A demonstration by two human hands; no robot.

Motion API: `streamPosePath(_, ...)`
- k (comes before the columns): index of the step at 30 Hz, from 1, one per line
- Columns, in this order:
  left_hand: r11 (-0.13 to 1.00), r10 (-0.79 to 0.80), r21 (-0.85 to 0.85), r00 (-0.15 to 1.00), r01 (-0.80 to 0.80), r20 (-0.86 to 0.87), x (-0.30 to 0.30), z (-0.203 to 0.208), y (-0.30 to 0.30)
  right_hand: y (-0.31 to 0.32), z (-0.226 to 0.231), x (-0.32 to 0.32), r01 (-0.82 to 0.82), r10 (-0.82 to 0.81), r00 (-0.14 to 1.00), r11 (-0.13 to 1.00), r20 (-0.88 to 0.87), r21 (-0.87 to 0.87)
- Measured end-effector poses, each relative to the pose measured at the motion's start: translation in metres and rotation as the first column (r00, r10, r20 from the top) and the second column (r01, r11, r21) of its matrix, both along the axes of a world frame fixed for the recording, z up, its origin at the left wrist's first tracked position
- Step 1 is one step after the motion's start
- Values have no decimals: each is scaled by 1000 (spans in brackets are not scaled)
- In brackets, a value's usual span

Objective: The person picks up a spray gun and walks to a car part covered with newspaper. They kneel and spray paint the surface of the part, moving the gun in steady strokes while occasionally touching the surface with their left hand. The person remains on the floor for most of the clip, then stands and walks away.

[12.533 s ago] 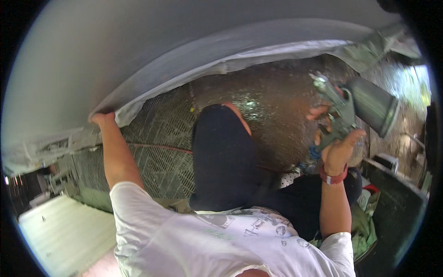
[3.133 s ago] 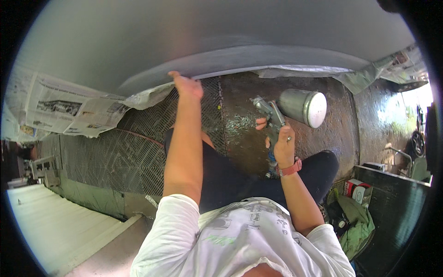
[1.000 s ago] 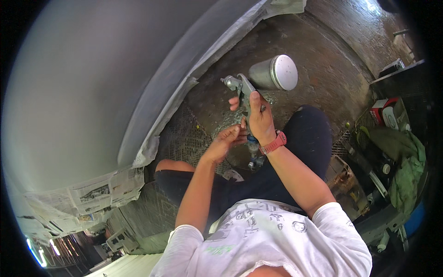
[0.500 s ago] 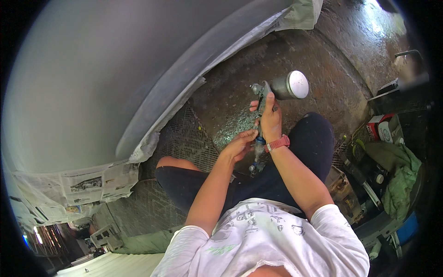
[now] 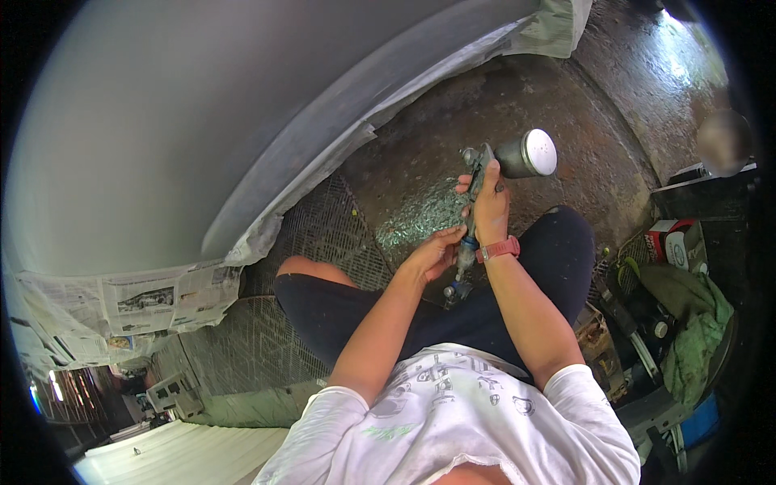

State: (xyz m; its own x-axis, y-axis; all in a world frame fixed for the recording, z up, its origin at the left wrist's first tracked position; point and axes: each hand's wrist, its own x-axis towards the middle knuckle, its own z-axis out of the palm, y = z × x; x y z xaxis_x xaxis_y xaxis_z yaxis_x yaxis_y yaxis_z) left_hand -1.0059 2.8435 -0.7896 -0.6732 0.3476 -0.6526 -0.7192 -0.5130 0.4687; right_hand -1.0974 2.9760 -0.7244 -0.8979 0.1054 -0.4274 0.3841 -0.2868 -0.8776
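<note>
A spray gun [image 5: 477, 174] with a round metal paint cup [image 5: 527, 155] is gripped by my right hand [image 5: 490, 212], fingers wrapped round its handle and thumb up along the body. The cup lies tilted out to the right, its pale lid facing right. At the handle's lower end my left hand [image 5: 437, 252] pinches with thumb and fingers, close to a blue ring and a clear fitting [image 5: 466, 257]. Exactly which part those fingertips hold is partly hidden. Below the fitting hangs a small metal coupling [image 5: 454, 291], between my legs.
A large grey curved panel [image 5: 162, 137] fills the upper left, its lower edge masked with newspaper [image 5: 153, 301]. Dark mesh matting [image 5: 323, 230] lies on the wet-looking floor [image 5: 428, 145]. At right are a green cloth [image 5: 697, 339], a red and white box [image 5: 677, 242] and tools.
Both hands and the spray gun appear slightly farther right and lower in the picture, as the whole view has shifted. The grip of my right hand looks the same.
</note>
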Motion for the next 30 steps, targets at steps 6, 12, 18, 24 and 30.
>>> streamPosePath(6,997,29,66,999,-28,-17,1,-5,0,3,-3,0,-66,66,998,997,3,-35)
streamPosePath(12,999,44,16,999,-44,-25,3,-3,0,1,1,4,0,-6,999,987,-37,-161)
streamPosePath(18,998,-37,-47,997,34,-61,3,5,4,4,16,10,-15,11,999,995,-42,-97)
streamPosePath(24,994,-78,-83,986,67,-145,9,17,2,0,35,27,-97,78,946,994,-316,-44)
streamPosePath(30,995,53,-67,973,-70,-224,51,38,-13,-16,48,46,-458,426,828,889,-363,-2)
